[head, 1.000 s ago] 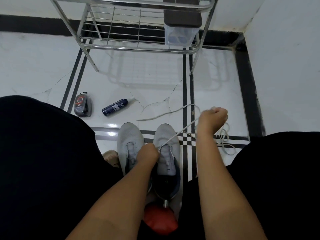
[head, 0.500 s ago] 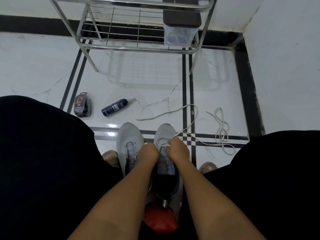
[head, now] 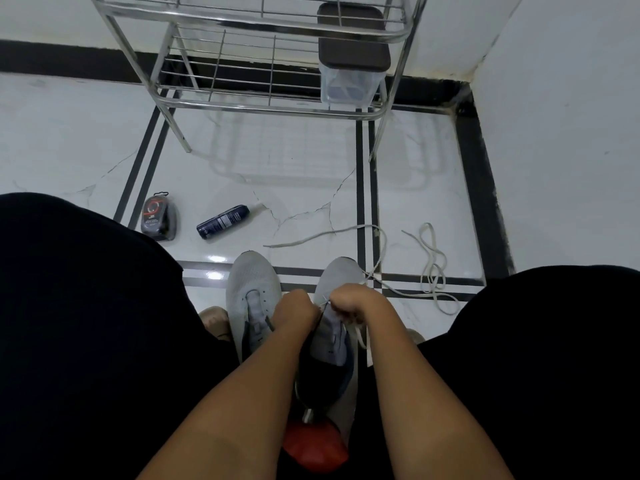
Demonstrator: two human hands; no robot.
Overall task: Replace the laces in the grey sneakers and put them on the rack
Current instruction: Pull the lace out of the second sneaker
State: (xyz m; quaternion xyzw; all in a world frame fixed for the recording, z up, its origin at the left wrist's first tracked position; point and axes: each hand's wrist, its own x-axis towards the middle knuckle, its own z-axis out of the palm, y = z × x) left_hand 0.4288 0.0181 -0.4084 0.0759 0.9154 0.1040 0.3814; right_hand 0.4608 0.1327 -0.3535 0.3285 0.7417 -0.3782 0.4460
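Two grey sneakers stood side by side on the white tiled floor, toes toward the metal rack, between the person's dark-clad knees. Both hands met over the right sneaker. The left hand had its fingers curled down onto the shoe's tongue area; whether it pinched the lace could not be told. The right hand had its fingers curled tight, gripping the white lace just above the eyelets. From there the lace ran out past the shoe's toe and lay in a long curve across the floor. A second loose lace lay in loops on the floor to the right, near the black border strip. The left sneaker sat untouched, with no lace visible. A dark spray can lay on its side on the floor left of the shoes, and a small dark package lay just beyond it. On the rack's lower shelf stood a clear container with a brown lid. Something red showed behind the sneakers' heels.
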